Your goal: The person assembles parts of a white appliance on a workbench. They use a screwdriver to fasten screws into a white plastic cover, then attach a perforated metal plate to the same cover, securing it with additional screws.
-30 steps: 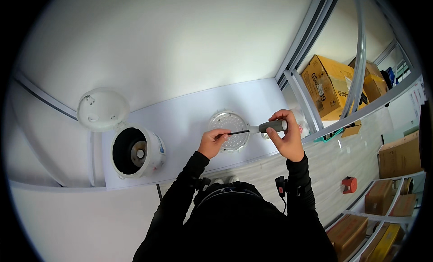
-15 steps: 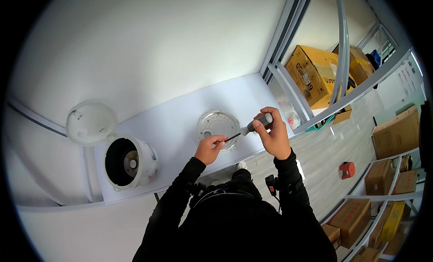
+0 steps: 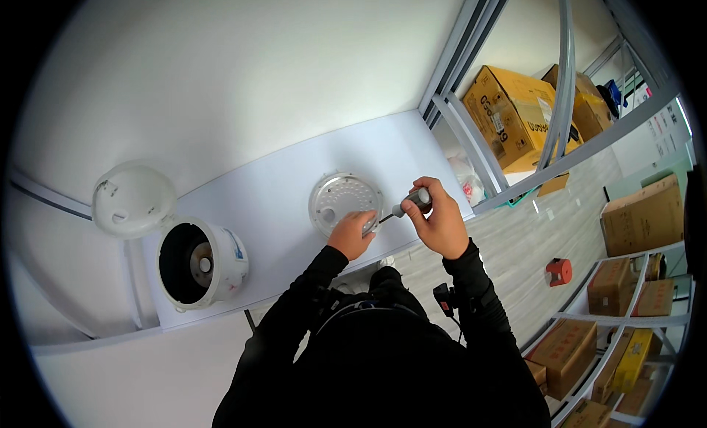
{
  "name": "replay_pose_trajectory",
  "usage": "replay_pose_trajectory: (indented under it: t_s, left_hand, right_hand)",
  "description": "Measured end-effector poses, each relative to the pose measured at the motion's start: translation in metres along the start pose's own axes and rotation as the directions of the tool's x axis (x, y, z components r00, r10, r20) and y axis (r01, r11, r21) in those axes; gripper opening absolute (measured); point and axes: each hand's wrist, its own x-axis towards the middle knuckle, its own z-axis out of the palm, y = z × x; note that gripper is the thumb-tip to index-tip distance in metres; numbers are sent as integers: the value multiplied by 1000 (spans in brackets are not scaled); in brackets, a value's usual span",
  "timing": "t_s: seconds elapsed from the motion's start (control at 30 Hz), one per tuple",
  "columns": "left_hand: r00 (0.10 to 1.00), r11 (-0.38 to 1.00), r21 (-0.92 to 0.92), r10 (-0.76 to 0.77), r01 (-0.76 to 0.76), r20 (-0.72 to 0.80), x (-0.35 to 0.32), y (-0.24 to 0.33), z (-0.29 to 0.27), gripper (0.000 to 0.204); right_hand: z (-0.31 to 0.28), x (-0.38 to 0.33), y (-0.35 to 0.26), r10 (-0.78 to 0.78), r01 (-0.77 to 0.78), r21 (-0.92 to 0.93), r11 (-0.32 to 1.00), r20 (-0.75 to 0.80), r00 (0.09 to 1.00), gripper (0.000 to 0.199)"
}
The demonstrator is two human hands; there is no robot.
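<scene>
A round, perforated silver-grey cover (image 3: 343,195) lies on the white table. My left hand (image 3: 352,235) is closed at the cover's near right rim, its fingertips gripping there; whether a small part is under them I cannot tell. Wrapped around the grey handle of a screwdriver (image 3: 414,202) is my right hand (image 3: 443,223). The screwdriver is tilted, its dark shaft pointing down and left to the rim beside my left fingertips. At the left of the table stands a white rice cooker (image 3: 227,262), tipped toward its open side, with its pale lid (image 3: 134,200) swung up.
White table (image 3: 272,185) backs onto a pale wall. A grey metal frame (image 3: 471,144) rises at its right end, with a yellow carton (image 3: 508,118) beyond. On the floor to the right is a red stool (image 3: 559,272), near shelves with brown cartons (image 3: 563,354).
My left hand has moved from the screwdriver's tip down onto the cover's rim. My right hand has brought the screwdriver lower and left, toward that rim. The view has shifted slightly.
</scene>
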Motion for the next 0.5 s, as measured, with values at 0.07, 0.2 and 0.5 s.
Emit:
replay_pose_trajectory:
  t_s: [0.07, 0.2, 0.5]
  left_hand:
    - [1000, 1000, 12, -8, 8, -17, 2, -2, 4, 50]
    - [997, 999, 4, -40, 41, -72, 2, -2, 10, 42]
    - [991, 997, 14, -80, 82, -107, 0, 5, 11, 30]
  right_hand:
    - [2, 1, -3, 1, -1, -7, 1000, 11, 1000, 39]
    - [5, 2, 0, -10, 10, -17, 1000, 22, 1000, 38]
    - [13, 6, 8, -26, 27, -7, 1000, 69, 997, 39]
